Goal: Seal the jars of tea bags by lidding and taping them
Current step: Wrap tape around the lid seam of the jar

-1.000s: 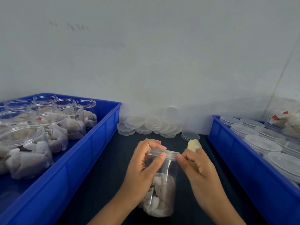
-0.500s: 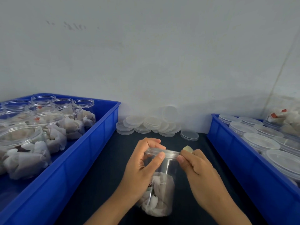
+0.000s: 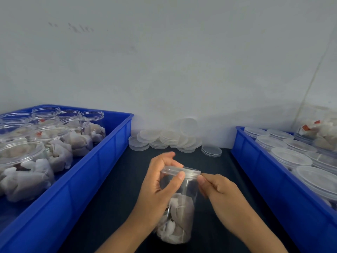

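Head view, nearest first: we hold the jar upright between our hands above the dark table, its long axis vertical, tea bags heaped in its lower half. Our left hand wraps the wall, thumb pressed just under the lid, fingers curled round the far side. Our right hand sits at the jar's right, thumb and forefinger pinched shut against the lid's edge — whether tape lies between them we cannot tell. The seam where lid meets jar lies directly left of those right fingertips, so we judge the right hand is the one to work round the rim while the left steadies or turns. Farther out, a blue bin of open filled jars stands to the left, a second blue bin of lidded ones to the right — and loose lids stacked against the wall.
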Action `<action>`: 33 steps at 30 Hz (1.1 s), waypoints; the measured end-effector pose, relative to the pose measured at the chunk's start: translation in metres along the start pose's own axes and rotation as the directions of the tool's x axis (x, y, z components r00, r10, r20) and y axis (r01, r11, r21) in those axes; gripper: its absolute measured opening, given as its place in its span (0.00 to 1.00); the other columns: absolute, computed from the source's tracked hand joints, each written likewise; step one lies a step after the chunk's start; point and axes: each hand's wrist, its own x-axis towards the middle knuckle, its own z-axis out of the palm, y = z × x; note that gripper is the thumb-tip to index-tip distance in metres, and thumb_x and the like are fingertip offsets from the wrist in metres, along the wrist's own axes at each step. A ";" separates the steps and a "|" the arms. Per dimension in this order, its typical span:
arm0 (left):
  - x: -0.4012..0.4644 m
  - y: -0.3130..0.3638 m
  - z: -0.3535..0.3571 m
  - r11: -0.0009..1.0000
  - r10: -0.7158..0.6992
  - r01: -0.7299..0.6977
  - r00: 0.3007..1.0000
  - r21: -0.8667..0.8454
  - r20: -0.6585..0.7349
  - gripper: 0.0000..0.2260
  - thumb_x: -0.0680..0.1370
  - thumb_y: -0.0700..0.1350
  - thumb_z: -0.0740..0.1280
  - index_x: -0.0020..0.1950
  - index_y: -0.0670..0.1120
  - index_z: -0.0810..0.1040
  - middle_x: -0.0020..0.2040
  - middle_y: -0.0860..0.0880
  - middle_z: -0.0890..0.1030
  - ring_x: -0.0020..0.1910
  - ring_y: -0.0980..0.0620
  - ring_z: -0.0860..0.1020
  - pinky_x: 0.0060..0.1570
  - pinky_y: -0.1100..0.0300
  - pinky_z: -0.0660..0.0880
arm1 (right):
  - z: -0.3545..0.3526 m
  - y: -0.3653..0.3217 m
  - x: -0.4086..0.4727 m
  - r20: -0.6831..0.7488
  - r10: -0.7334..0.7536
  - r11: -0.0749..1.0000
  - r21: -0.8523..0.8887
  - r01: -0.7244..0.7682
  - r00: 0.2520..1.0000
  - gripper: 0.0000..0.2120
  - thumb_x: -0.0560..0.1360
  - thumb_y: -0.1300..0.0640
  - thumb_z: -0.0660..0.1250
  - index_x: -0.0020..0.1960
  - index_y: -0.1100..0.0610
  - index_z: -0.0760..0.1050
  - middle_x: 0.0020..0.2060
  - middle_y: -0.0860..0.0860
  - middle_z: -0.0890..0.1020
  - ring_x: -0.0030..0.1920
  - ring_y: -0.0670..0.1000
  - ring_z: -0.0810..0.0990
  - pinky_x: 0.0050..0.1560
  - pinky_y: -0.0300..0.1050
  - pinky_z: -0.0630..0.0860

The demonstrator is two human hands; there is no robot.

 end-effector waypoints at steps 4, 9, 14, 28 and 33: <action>0.000 0.002 0.001 0.981 -0.191 0.192 0.981 0.027 -0.041 0.43 0.56 0.68 0.77 0.64 0.62 0.58 0.63 0.60 0.71 0.54 0.67 0.77 0.48 0.71 0.75 | 0.005 -0.001 -0.003 -0.042 0.005 1.000 0.005 -0.005 0.999 0.20 0.80 0.44 0.53 0.31 0.43 0.68 0.38 0.47 0.74 0.37 0.45 0.73 0.38 0.38 0.70; 0.003 0.004 0.003 0.954 -0.299 0.299 0.949 -0.010 -0.101 0.42 0.51 0.67 0.79 0.58 0.53 0.70 0.46 0.56 0.83 0.42 0.65 0.81 0.36 0.72 0.76 | 0.009 -0.001 -0.005 -0.058 0.003 1.000 0.007 -0.003 0.998 0.17 0.81 0.44 0.52 0.36 0.45 0.70 0.39 0.46 0.74 0.38 0.45 0.74 0.37 0.35 0.68; 0.005 0.002 -0.003 0.965 -0.261 0.261 0.955 -0.017 -0.144 0.39 0.48 0.64 0.81 0.54 0.51 0.74 0.46 0.56 0.84 0.44 0.58 0.83 0.42 0.63 0.79 | 0.008 -0.001 -0.012 -0.027 -0.051 0.998 0.035 0.052 0.998 0.13 0.81 0.45 0.48 0.43 0.44 0.68 0.41 0.46 0.76 0.43 0.44 0.75 0.45 0.40 0.74; 0.013 -0.003 -0.029 0.959 -0.270 0.272 0.962 -0.079 0.034 0.39 0.51 0.57 0.81 0.58 0.47 0.74 0.48 0.51 0.84 0.46 0.52 0.84 0.40 0.64 0.79 | -0.002 -0.001 -0.013 -0.027 -0.124 0.979 -0.164 0.118 0.992 0.21 0.80 0.43 0.48 0.72 0.37 0.47 0.35 0.44 0.76 0.36 0.41 0.75 0.39 0.36 0.73; 0.012 -0.001 -0.028 0.946 -0.287 0.300 0.952 -0.120 0.110 0.38 0.53 0.54 0.80 0.59 0.45 0.72 0.48 0.50 0.85 0.46 0.52 0.84 0.39 0.64 0.79 | 0.001 0.003 -0.012 -0.022 -0.151 0.975 -0.168 0.145 0.988 0.21 0.81 0.43 0.49 0.72 0.34 0.48 0.31 0.44 0.72 0.34 0.36 0.72 0.35 0.35 0.68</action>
